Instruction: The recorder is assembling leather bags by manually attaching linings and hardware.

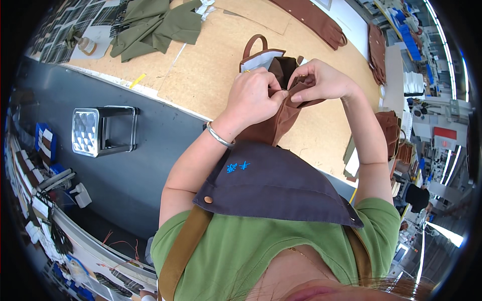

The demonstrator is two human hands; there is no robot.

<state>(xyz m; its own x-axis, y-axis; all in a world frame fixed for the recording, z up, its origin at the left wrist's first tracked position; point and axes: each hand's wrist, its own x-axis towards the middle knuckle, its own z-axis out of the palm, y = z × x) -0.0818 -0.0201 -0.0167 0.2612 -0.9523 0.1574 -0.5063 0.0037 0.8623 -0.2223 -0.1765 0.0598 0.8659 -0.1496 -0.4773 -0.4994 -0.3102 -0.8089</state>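
A reddish-brown bag [263,126] stands at the table's near edge, right in front of my apron [273,185]. Its mouth gapes toward the far side, showing a dark brown inside [284,68] and a pale flap [262,60] below a looped brown handle [255,42]. My left hand [257,95] pinches the bag's near rim with thumb and fingers. Close beside it, my right hand [321,83] grips the same rim, fingers curled over the folded edge. The fingertips nearly meet; anything small between them is hidden.
Olive-green cloth [158,26] lies on the wooden table [211,65] at far left, near a small bottle [87,46]. Brown pieces [321,25] lie at the far side. More brown bags [389,131] are at right. A metal stool [104,131] stands on the floor at left.
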